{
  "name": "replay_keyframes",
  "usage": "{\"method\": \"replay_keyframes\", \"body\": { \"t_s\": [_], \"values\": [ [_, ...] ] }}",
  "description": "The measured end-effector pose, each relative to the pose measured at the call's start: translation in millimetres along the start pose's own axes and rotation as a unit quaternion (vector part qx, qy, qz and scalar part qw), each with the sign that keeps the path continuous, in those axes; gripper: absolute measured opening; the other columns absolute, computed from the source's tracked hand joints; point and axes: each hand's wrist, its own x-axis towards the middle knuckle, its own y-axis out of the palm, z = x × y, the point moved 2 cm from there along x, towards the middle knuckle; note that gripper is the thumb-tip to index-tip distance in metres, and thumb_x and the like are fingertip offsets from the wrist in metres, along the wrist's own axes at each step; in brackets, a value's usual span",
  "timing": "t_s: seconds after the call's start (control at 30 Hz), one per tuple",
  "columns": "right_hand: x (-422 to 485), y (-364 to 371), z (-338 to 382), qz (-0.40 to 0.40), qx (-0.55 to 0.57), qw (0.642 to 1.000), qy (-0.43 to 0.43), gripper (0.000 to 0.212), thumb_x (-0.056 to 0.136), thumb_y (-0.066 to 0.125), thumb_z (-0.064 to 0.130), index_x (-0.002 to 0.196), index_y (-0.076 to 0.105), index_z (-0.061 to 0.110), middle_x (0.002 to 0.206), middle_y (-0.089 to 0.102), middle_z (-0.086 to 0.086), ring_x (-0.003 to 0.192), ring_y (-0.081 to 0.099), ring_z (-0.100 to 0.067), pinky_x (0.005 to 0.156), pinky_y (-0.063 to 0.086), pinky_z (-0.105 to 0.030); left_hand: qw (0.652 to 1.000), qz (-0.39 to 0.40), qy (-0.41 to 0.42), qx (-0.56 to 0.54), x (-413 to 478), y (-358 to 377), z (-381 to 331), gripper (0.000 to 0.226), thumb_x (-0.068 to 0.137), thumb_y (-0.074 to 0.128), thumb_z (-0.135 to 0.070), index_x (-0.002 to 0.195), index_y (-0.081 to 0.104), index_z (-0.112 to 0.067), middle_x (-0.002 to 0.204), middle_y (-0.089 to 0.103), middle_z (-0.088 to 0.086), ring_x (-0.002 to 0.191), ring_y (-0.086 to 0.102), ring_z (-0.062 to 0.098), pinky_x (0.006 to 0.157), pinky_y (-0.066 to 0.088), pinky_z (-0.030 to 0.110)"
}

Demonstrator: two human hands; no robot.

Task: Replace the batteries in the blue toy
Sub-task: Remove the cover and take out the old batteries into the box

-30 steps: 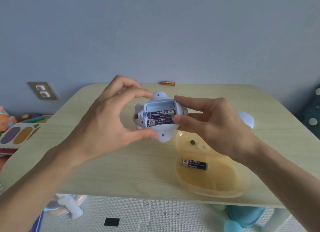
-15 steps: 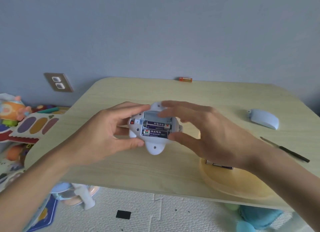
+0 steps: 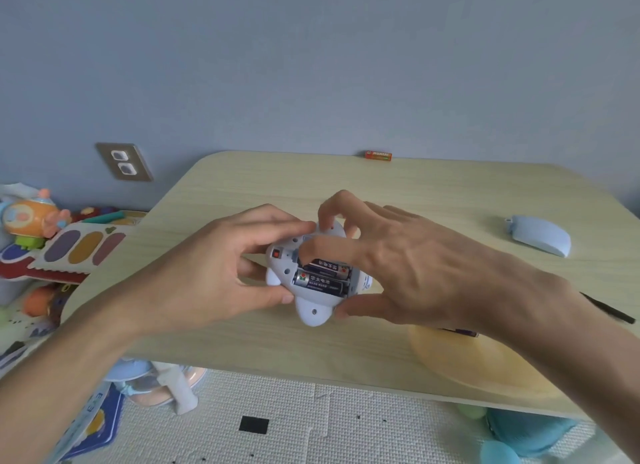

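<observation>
The pale blue toy [image 3: 311, 309] lies belly-up just above the table, its battery bay open with two dark batteries [image 3: 320, 281] side by side inside. My left hand [image 3: 221, 266] grips the toy's left side between thumb and fingers. My right hand [image 3: 391, 266] wraps its right side, thumb under the rim, and its index finger presses into the bay at the upper battery. The toy's pale blue battery cover [image 3: 540, 238] rests on the table at far right. A spare dark battery [image 3: 462, 332] peeks out under my right wrist on the yellow dish [image 3: 485, 363].
An orange battery [image 3: 378, 155] lies at the table's far edge by the wall. A thin dark screwdriver [image 3: 613, 313] lies right of my forearm. Colourful toys [image 3: 52, 249] crowd the floor left of the wooden table [image 3: 277, 193], and a blue object [image 3: 530, 432] sits under its right side.
The toy has been lowered close to the table. My right hand has come over it, and its index finger now pushes into the battery bay.
</observation>
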Motion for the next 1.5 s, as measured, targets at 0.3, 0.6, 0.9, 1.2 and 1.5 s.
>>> {"method": "replay_keyframes", "body": {
  "t_s": [0.3,0.6,0.9,1.2,1.5],
  "values": [
    [4.3,-0.8,2.7,0.023,-0.026,0.999,-0.015,0.047,0.088,0.070,0.057,0.127,0.048,0.041,0.133,0.040,-0.001,0.080,0.061,-0.023,0.076,0.053,-0.034,1.000,0.025,-0.007,-0.009,0.2,1.6,0.4,0.074,0.081,0.087,0.003,0.140,0.066,-0.035,0.132,0.065,-0.010,0.127,0.068,0.016,0.095,0.064,0.032],
    [0.4,1.0,-0.5,0.031,0.022,0.999,-0.017,0.049,0.091,0.068,0.053,0.132,0.045,0.041,0.134,0.036,0.004,0.062,0.052,-0.011,0.067,0.040,-0.022,0.999,0.023,-0.012,-0.030,0.1,1.4,3.0,0.068,0.078,0.089,-0.008,0.138,0.068,-0.029,0.131,0.067,-0.008,0.125,0.070,0.014,0.096,0.064,0.037],
    [6.0,-4.5,1.5,0.047,0.078,0.996,-0.023,0.048,0.085,0.079,0.044,0.125,0.053,0.042,0.125,0.040,0.005,0.055,0.045,0.004,0.074,0.038,-0.002,0.999,0.028,-0.002,-0.041,0.0,1.4,2.1,0.064,0.074,0.087,-0.020,0.133,0.071,-0.040,0.128,0.067,-0.008,0.121,0.072,0.018,0.094,0.064,0.033],
    [4.1,-2.8,1.1,0.024,0.118,0.993,-0.008,0.054,0.085,0.076,0.055,0.125,0.044,0.040,0.122,0.039,0.008,0.055,0.046,0.001,0.064,0.042,-0.006,0.999,0.027,-0.012,-0.034,-0.9,1.0,-0.4,0.054,0.078,0.089,-0.003,0.123,0.076,-0.030,0.126,0.068,-0.005,0.113,0.076,0.021,0.094,0.065,0.044],
    [2.0,6.0,-3.2,-0.081,0.191,0.977,0.047,0.027,0.097,0.064,0.049,0.112,0.067,0.027,0.127,0.055,0.009,0.088,0.063,-0.016,0.079,0.053,-0.033,1.000,0.014,-0.013,-0.019,-3.1,-1.9,-0.2,0.065,0.075,0.089,-0.016,0.135,0.069,-0.031,0.130,0.067,-0.011,0.119,0.074,0.013,0.097,0.062,0.028]
  ]
}}
